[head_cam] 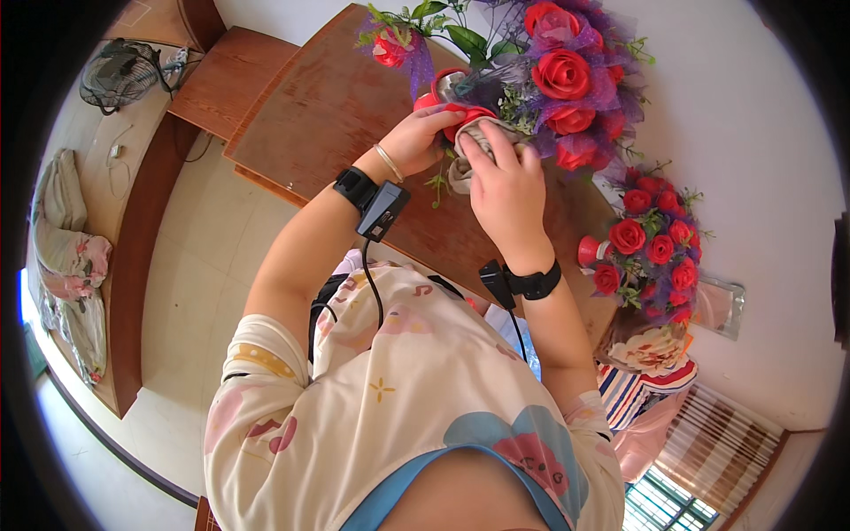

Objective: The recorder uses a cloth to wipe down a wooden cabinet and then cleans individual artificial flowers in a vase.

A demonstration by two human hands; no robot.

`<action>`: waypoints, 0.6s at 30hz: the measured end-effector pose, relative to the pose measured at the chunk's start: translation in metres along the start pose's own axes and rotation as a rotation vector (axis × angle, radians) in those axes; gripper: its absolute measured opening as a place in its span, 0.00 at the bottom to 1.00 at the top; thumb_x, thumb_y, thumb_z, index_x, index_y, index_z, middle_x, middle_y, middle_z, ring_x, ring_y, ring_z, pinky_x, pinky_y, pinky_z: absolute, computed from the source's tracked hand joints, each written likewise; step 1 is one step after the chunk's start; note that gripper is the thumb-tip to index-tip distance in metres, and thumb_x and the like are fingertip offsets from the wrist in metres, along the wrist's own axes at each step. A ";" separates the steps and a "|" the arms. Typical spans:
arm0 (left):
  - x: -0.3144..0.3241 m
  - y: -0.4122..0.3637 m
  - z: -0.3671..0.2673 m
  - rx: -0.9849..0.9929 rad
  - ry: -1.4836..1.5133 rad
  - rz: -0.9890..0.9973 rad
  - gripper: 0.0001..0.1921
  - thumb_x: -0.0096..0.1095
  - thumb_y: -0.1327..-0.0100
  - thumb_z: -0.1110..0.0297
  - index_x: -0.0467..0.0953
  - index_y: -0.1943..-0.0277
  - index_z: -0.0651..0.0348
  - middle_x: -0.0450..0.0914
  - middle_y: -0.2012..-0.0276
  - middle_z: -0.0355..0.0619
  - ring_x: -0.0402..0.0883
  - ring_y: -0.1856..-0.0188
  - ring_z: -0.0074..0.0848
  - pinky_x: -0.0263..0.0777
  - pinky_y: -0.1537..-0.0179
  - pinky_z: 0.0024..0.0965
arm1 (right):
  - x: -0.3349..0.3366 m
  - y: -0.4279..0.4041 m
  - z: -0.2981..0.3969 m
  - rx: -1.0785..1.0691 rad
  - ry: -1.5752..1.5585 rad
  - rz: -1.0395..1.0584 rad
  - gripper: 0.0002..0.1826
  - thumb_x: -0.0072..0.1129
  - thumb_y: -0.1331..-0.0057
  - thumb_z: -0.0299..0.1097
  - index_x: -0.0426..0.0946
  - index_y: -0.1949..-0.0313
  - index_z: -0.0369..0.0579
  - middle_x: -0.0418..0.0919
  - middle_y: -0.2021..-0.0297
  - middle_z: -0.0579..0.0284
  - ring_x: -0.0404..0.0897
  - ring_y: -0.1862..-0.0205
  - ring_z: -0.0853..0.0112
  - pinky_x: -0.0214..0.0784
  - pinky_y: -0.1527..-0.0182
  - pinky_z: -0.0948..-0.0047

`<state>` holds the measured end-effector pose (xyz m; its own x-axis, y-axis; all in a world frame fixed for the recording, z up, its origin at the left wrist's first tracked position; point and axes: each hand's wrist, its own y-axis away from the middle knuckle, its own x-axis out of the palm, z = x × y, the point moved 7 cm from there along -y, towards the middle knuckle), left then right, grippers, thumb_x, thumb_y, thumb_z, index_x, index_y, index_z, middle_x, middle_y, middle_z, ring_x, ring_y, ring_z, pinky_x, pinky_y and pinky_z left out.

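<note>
My left hand [420, 136], with a bangle at its wrist, pinches a red artificial rose [473, 114] between thumb and fingers. Against that bloom my right hand [508, 189] presses a crumpled beige cloth [463, 174], part of which hangs below the fingers. The rose's stem is hidden behind the hands and cloth. Just beyond, a large bouquet of artificial red roses [563, 74] wrapped in purple dotted netting leans over the wooden table [319, 113]. A red vase [425, 101] with a silvery part at its mouth lies partly behind my left hand.
On the right, a second bouquet of red roses [661, 249] rests beside a small red pot [588, 251]. A lower wooden surface [229, 83] adjoins the table. Along the left, a curved wooden counter [133, 219] bears a black fan [123, 73] and folded fabric [66, 252].
</note>
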<state>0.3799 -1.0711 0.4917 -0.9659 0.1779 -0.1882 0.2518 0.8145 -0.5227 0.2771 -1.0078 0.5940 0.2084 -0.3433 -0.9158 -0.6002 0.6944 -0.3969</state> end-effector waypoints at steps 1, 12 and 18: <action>-0.002 0.003 0.010 -0.001 -0.007 -0.006 0.25 0.59 0.49 0.89 0.74 0.46 0.65 0.79 0.49 0.50 0.78 0.47 0.38 0.74 0.48 0.31 | 0.002 -0.001 0.002 -0.008 -0.005 -0.003 0.23 0.60 0.47 0.26 0.79 0.50 0.56 0.75 0.45 0.65 0.72 0.61 0.58 0.70 0.56 0.62; 0.024 -0.001 0.028 -0.552 1.323 -0.146 0.14 0.49 0.28 0.66 0.73 0.44 0.60 0.80 0.48 0.45 0.78 0.45 0.31 0.71 0.43 0.33 | -0.007 0.018 -0.021 0.181 0.021 -0.090 0.24 0.57 0.46 0.24 0.76 0.47 0.50 0.74 0.45 0.58 0.74 0.55 0.58 0.65 0.53 0.61; 0.031 0.007 0.060 -0.655 1.189 -0.181 0.17 0.43 0.25 0.60 0.71 0.42 0.60 0.79 0.47 0.45 0.78 0.46 0.31 0.71 0.43 0.38 | -0.001 -0.005 0.010 -0.017 0.028 -0.107 0.23 0.58 0.45 0.26 0.75 0.46 0.50 0.72 0.44 0.65 0.70 0.63 0.60 0.68 0.60 0.66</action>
<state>0.3548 -1.0931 0.4327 -0.5344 0.1338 0.8346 0.3645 0.9273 0.0847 0.2873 -1.0045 0.5960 0.2505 -0.4322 -0.8663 -0.5887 0.6423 -0.4907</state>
